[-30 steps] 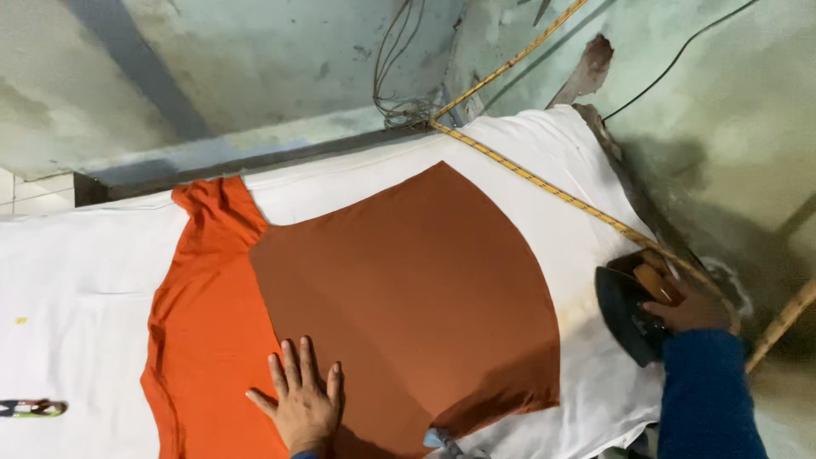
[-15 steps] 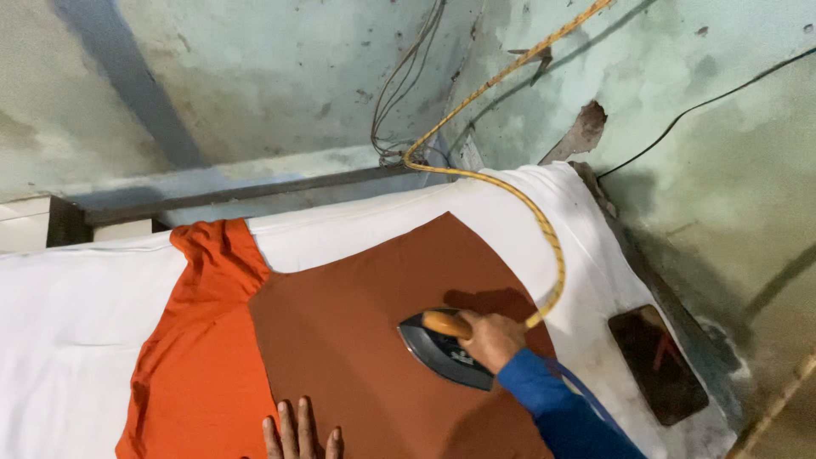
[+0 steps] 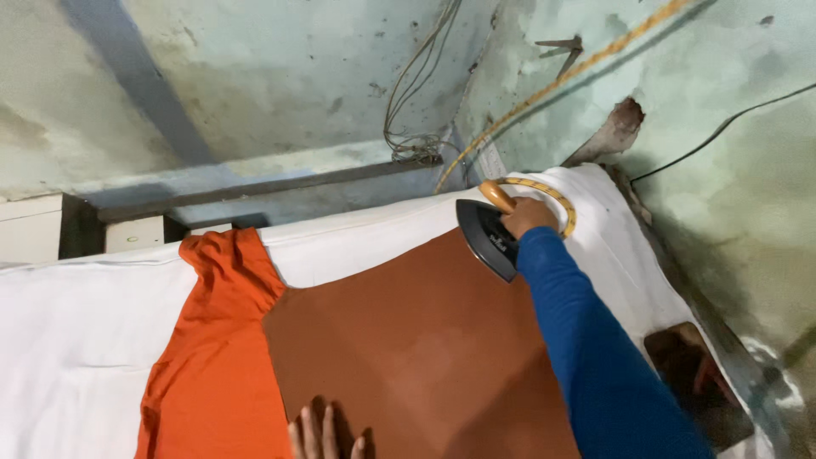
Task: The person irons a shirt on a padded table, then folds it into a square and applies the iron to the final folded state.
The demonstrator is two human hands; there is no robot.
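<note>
My right hand [image 3: 527,216] grips the wooden handle of a dark clothes iron [image 3: 486,239], which rests at the far edge of a rust-brown cloth [image 3: 408,340]. My blue sleeve [image 3: 595,357] runs down to the bottom right. My left hand [image 3: 325,433] lies flat with fingers apart on the near part of the brown cloth; only its fingers show at the bottom edge. A bright orange cloth [image 3: 208,357] lies bunched to the left of the brown one. Both cloths rest on a white-covered ironing table [image 3: 76,340].
A yellow braided cord [image 3: 552,85] runs from the iron up along the stained wall. Loose wires [image 3: 412,127] hang in the wall corner. A dark scorched iron rest [image 3: 693,382] sits at the table's right edge. A grey ledge [image 3: 272,183] runs behind the table.
My right hand has pushed the iron from the middle of the brown cloth to its far edge. The cord has looped up behind it. My left hand stays flat on the cloth.
</note>
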